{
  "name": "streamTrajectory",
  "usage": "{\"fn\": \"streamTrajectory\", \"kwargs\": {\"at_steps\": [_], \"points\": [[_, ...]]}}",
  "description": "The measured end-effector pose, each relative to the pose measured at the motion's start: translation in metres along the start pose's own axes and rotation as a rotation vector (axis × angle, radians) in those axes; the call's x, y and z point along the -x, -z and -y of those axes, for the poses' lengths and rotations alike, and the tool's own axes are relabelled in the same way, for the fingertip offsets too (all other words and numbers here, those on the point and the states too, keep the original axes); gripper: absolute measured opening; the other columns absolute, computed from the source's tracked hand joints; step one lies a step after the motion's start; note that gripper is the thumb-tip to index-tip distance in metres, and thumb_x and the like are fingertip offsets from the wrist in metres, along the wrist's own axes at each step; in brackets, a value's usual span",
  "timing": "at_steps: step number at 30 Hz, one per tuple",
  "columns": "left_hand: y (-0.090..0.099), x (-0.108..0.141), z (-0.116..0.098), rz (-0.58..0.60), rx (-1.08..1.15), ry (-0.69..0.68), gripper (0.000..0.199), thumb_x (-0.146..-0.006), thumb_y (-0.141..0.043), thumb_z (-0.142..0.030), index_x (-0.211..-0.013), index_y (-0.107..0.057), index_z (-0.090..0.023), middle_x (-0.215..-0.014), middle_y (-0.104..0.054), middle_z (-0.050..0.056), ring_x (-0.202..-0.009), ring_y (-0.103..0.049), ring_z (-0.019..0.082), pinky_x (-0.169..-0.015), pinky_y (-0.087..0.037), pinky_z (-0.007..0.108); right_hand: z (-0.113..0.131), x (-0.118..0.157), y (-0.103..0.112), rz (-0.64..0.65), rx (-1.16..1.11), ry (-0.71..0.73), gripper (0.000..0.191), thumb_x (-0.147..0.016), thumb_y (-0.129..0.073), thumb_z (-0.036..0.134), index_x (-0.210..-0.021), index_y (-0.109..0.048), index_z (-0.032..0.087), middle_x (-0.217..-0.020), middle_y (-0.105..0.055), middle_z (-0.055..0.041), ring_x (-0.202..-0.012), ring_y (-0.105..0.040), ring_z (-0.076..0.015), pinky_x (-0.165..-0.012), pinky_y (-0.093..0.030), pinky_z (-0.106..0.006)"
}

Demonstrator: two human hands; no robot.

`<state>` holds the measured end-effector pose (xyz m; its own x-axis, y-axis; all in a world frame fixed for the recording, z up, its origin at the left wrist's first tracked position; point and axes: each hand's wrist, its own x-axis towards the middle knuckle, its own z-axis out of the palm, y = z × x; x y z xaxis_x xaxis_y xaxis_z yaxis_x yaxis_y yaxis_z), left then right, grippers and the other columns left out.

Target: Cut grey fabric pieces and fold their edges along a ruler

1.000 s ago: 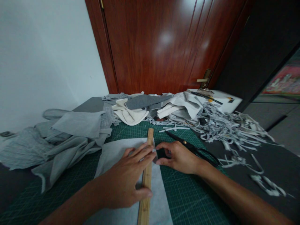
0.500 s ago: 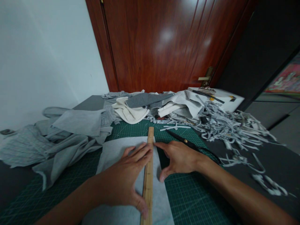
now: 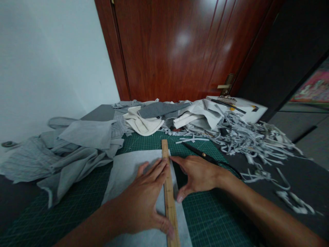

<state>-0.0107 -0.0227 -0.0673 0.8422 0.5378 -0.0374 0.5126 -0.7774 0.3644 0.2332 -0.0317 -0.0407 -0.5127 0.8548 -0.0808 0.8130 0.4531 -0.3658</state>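
A wooden ruler (image 3: 169, 199) lies lengthwise on a piece of light grey cloth (image 3: 133, 164), close to its right edge. My left hand (image 3: 145, 195) rests across cloth and ruler, fingers stretched out, with fingertips and thumb on the wood. At the right edge of the cloth is my right hand (image 3: 200, 173), open, thumb and index finger apart. Its index fingertip touches or nearly touches the ruler's side, and its thumb rests on the cloth's edge. Black-handled scissors (image 3: 204, 155) lie just beyond the right hand, partly hidden by the forearm.
A green cutting mat (image 3: 213, 216) lies under the cloth. Crumpled grey fabric (image 3: 84, 137) is heaped at the left, with more cloth pieces (image 3: 164, 111) at the back. Tangled fabric strips (image 3: 246, 133) cover the right side, before a white box (image 3: 253, 108).
The ruler's near end has swung right, toward the cloth's right edge, with my left hand moving along. My right hand has barely moved.
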Motion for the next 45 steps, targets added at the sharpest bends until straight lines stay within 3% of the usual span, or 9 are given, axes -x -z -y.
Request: {"fn": "streamTrajectory", "kwargs": {"at_steps": [9,15,23,31,38,45], "points": [[-0.0035,-0.0007,-0.0041,-0.025,0.018,0.011,0.131,-0.072,-0.074,-0.08,-0.169,-0.012,-0.019,-0.173,-0.009,0.024,-0.16,-0.009,0.046,-0.124,-0.006,0.071,0.0024,0.0,-0.0023,-0.007,0.045,-0.022,0.116,-0.061,-0.091,0.07,-0.152,-0.051,0.011,-0.096,-0.079,-0.0161,-0.082,-0.073,-0.0366,-0.068,-0.046,-0.036],[-0.0027,-0.001,-0.0078,0.029,-0.006,0.057,0.131,-0.074,-0.069,-0.083,-0.169,-0.012,-0.012,-0.173,-0.004,0.025,-0.161,-0.003,0.043,-0.125,-0.004,0.071,0.0021,-0.0002,-0.0036,-0.004,0.043,-0.018,0.119,-0.062,-0.088,0.073,-0.153,-0.049,0.007,-0.093,-0.078,-0.0173,-0.083,-0.072,-0.0382,-0.069,-0.047,-0.038],[-0.0075,-0.0019,-0.0042,-0.038,0.029,0.037,0.137,-0.068,-0.074,-0.083,-0.169,-0.014,-0.014,-0.173,-0.012,0.026,-0.16,-0.011,0.045,-0.125,-0.005,0.07,-0.0062,0.0038,-0.0052,0.006,-0.06,0.001,0.117,-0.058,-0.093,0.069,-0.153,-0.05,0.014,-0.098,-0.076,-0.0118,-0.079,-0.07,-0.0311,-0.065,-0.046,-0.033],[-0.0032,-0.0037,-0.0085,-0.068,0.046,0.053,0.138,-0.062,-0.079,-0.082,-0.168,-0.019,-0.017,-0.173,-0.018,0.024,-0.159,-0.016,0.046,-0.127,-0.008,0.068,-0.0041,0.0059,-0.0057,0.035,0.01,-0.003,0.13,-0.062,-0.085,0.078,-0.161,-0.039,0.007,-0.1,-0.077,-0.0159,-0.083,-0.071,-0.0333,-0.068,-0.048,-0.035],[-0.0033,-0.0027,-0.0084,-0.051,0.021,0.074,0.138,-0.062,-0.078,-0.083,-0.168,-0.02,-0.016,-0.173,-0.018,0.023,-0.159,-0.016,0.045,-0.126,-0.01,0.069,0.0,0.0074,-0.002,0.045,0.041,0.002,0.123,-0.064,-0.083,0.079,-0.156,-0.047,0.006,-0.095,-0.079,-0.0155,-0.08,-0.073,-0.0334,-0.068,-0.049,-0.036],[-0.0093,0.0,-0.0032,-0.109,0.027,0.061,0.138,-0.06,-0.083,-0.078,-0.168,-0.02,-0.021,-0.173,-0.022,0.021,-0.159,-0.018,0.046,-0.127,-0.012,0.067,-0.0028,0.0063,-0.0054,0.034,0.078,0.014,0.128,-0.065,-0.079,0.082,-0.159,-0.042,0.004,-0.114,-0.077,-0.0264,-0.095,-0.075,-0.0428,-0.078,-0.053,-0.044]]}}
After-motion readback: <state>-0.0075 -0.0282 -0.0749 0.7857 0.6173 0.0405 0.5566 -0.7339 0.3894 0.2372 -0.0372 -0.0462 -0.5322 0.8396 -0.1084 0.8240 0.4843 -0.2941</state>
